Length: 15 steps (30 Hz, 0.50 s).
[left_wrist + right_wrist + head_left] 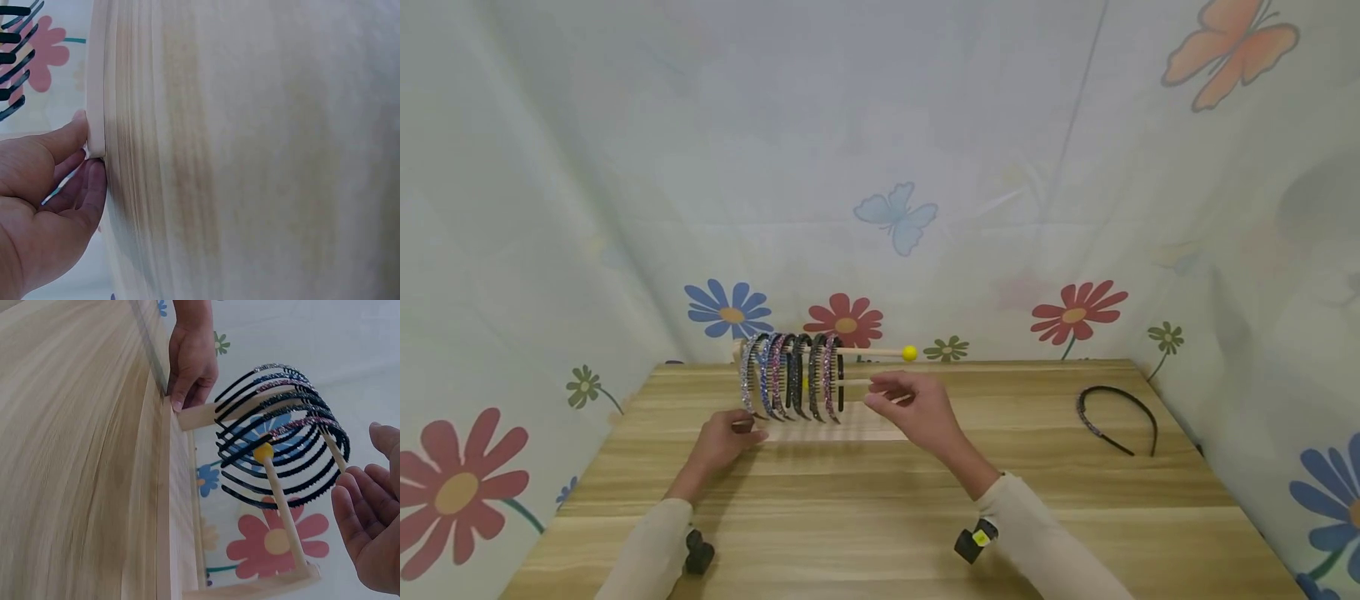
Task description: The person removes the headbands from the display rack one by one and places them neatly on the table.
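Observation:
Several sparkly toothed headbands (797, 379), silver, blue, pink and dark, hang in a row on the upper rod of a wooden stand (169, 506). The stand's rods end in yellow balls (910, 353). At the left end of the base, my left hand (721, 440) pinches the wood; in the left wrist view the thumb and fingers of that hand (53, 194) meet around its corner. My right hand (917, 410) is beside the right-most headband, fingers loosely bent and thumb apart, nothing visible between them. Its fingers (353, 506) overlap the upper rod's end in the right wrist view.
One dark headband (1120, 396) with a glittery part lies on the right side of the wood-grain table (850, 533). Behind the table hangs a pale cloth (970, 275) printed with flowers and butterflies. A black wrist camera (976, 542) sits on the right sleeve.

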### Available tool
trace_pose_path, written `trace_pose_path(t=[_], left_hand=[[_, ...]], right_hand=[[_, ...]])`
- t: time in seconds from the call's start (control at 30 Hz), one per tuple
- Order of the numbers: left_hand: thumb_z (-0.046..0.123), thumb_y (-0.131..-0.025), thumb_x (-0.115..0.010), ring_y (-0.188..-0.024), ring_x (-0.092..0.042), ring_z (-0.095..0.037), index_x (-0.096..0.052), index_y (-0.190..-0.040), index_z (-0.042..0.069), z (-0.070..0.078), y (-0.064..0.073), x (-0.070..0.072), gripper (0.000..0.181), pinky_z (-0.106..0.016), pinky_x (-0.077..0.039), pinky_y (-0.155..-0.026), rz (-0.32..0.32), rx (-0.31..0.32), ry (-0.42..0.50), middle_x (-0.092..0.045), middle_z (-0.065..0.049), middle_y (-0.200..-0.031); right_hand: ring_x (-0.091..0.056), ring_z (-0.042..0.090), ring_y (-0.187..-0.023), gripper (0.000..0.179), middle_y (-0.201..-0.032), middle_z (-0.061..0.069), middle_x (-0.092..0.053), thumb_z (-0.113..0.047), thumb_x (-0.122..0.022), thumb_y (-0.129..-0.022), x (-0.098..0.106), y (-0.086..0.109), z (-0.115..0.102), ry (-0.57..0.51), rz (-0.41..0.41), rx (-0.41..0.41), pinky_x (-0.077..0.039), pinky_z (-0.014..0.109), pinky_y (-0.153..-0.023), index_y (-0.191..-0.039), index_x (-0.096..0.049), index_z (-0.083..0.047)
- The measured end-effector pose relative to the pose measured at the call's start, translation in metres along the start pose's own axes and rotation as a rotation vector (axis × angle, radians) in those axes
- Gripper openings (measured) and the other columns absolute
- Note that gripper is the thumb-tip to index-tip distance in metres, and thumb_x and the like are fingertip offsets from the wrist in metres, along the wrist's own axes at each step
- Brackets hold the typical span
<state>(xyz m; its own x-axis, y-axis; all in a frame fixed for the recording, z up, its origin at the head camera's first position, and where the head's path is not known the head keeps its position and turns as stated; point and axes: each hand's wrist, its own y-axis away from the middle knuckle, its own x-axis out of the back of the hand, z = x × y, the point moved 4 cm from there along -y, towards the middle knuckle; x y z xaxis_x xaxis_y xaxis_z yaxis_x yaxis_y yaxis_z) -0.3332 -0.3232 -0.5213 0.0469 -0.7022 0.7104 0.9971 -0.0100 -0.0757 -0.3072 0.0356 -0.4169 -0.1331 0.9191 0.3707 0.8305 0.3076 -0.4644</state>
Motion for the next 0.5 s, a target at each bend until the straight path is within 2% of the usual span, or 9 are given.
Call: trace_pose_path(t=[0.27,0.5], left_hand=[[0.019,-0.092,-0.078,-0.113,-0.067,-0.046,-0.070,-0.115,-0.008,0.004,0.001,0.000,0.036,-0.055,-0.057,-0.095,0.000,0.000,-0.006,-0.068,-0.032,-0.120],[0.019,-0.093,-0.077,-0.114,-0.067,-0.046,-0.070,-0.115,-0.007,0.004,0.001,0.001,0.036,-0.057,-0.055,-0.096,0.003,0.000,-0.013,-0.068,-0.031,-0.120]], right_hand=[[-0.073,0.015,-0.095,0.041,-0.113,0.007,-0.076,-0.036,-0.076,-0.094,-0.026,-0.008,-0.002,-0.025,-0.052,-0.052,-0.062,0.029,-0.079,-0.126,-0.073,-0.012],[-0.072,0.012,-0.094,0.044,-0.108,0.000,-0.076,-0.042,-0.075,-0.093,-0.043,-0.012,0.004,-0.022,-0.065,-0.111,-0.061,0.028,-0.079,-0.126,-0.072,-0.014]])
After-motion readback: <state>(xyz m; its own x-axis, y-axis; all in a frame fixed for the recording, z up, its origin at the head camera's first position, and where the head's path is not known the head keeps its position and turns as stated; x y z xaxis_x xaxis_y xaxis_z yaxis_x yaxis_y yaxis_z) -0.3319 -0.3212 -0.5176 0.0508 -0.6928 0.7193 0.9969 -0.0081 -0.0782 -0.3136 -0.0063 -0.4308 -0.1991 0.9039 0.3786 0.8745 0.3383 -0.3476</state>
